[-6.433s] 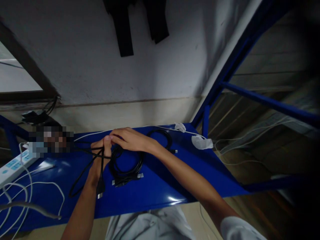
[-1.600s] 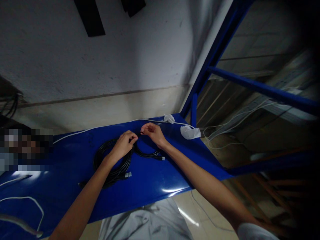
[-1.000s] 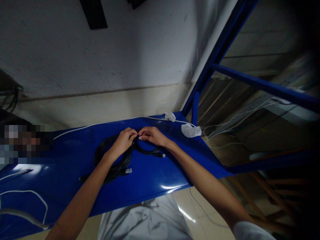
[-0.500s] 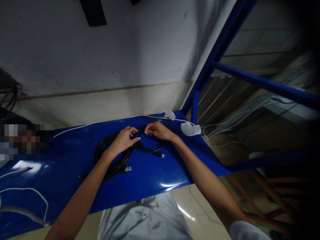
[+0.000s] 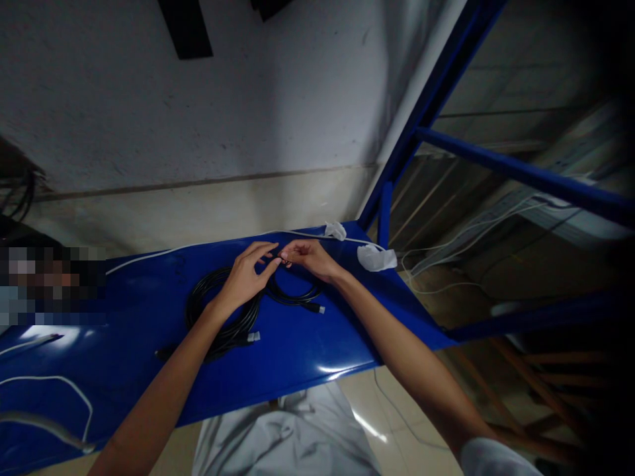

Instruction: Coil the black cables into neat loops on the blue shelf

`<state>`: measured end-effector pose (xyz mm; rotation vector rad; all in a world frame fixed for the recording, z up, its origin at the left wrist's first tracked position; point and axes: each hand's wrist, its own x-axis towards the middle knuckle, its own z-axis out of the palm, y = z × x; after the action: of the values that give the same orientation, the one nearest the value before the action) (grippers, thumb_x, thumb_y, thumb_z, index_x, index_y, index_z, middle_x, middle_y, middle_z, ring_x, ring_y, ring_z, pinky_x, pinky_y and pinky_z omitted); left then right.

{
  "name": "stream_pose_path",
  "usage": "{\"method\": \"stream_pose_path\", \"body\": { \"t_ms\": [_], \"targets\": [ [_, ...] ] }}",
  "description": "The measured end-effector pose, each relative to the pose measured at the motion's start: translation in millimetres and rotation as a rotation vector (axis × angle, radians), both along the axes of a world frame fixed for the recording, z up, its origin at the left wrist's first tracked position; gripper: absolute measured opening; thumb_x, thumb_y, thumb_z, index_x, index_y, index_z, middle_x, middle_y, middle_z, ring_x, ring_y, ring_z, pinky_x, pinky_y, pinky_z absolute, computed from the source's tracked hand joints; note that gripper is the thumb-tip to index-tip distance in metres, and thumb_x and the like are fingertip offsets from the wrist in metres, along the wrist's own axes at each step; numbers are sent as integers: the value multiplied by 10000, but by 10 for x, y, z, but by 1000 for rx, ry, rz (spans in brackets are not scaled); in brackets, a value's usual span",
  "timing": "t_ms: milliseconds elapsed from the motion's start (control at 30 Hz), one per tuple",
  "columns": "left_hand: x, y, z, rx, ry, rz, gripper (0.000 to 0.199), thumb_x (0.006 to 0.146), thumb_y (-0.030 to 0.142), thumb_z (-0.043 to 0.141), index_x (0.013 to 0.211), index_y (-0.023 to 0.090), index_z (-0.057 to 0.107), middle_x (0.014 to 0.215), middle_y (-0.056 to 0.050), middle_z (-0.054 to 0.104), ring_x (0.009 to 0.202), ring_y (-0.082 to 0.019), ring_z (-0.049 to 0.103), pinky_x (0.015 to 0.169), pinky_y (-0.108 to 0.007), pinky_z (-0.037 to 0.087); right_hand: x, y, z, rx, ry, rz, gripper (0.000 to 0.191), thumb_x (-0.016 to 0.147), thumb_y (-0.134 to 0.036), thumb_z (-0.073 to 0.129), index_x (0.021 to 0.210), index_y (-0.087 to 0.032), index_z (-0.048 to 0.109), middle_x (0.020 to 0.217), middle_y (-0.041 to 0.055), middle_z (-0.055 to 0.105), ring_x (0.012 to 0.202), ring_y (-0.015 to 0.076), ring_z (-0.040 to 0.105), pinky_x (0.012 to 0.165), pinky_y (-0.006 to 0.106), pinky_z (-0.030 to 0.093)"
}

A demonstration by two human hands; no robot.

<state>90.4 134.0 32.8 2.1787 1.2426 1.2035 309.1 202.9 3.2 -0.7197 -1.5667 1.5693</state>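
A small coil of black cable (image 5: 292, 299) lies on the blue table (image 5: 297, 350), its metal-tipped plug pointing right. My right hand (image 5: 306, 259) pinches something small and dark at the coil's upper edge. Close beside it on the left, my left hand (image 5: 249, 272) has its thumb and fingers apart, the thumb tip near the right fingertips; nothing shows held in it. Under my left hand and wrist lies a larger black cable coil (image 5: 198, 291), partly covered, with a pale-tipped connector (image 5: 253, 336) at its lower right.
A white cable (image 5: 163, 252) runs along the table's back edge by the wall. Crumpled white pieces (image 5: 377, 258) lie at the right end, beside a blue metal frame (image 5: 384, 215). Another white cable (image 5: 74, 385) curves at the left, near a pixelated area.
My right hand has moved slightly left, and its fingertips are now close to my left thumb. The left thumb has shifted up a little. Both coils stay in place.
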Motion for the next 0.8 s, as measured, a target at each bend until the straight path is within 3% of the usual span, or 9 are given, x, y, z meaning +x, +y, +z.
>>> {"method": "stream_pose_path", "body": {
  "t_ms": [200,433,633,800],
  "targets": [
    [43,-16,-6,45,-80,-1,393,939,377,850,1286,204,788,1171,-98,788,913,-191,770,870,-372,671,-147,-73,-111,-60,100,-118,284,798,-416,929,904,-181,812,901,26,791,837,151,714,886,321,594],
    [3,-29,-30,155,-42,-2,195,1045,260,708,1190,238,835,1140,-84,804,1020,-208,770,934,-377,647,-262,-173,-166,-226,203,-100,326,743,-430,967,917,-198,818,933,23,806,905,160,749,1010,374,618],
    [-94,0,-74,207,86,-33,274,1103,248,591,1278,262,802,1144,-85,768,1020,-191,746,902,-341,628,-243,-192,-55,-280,221,5,342,729,-433,982,928,-195,840,989,46,831,1054,219,769,1150,445,561],
    [-156,-16,-10,208,247,-39,320,1115,218,532,1322,249,774,1179,-107,739,1057,-210,731,933,-352,613,-250,-216,-5,-275,228,61,354,739,-450,978,941,-187,853,1022,55,835,1110,231,763,1222,463,501]
  ]
}}
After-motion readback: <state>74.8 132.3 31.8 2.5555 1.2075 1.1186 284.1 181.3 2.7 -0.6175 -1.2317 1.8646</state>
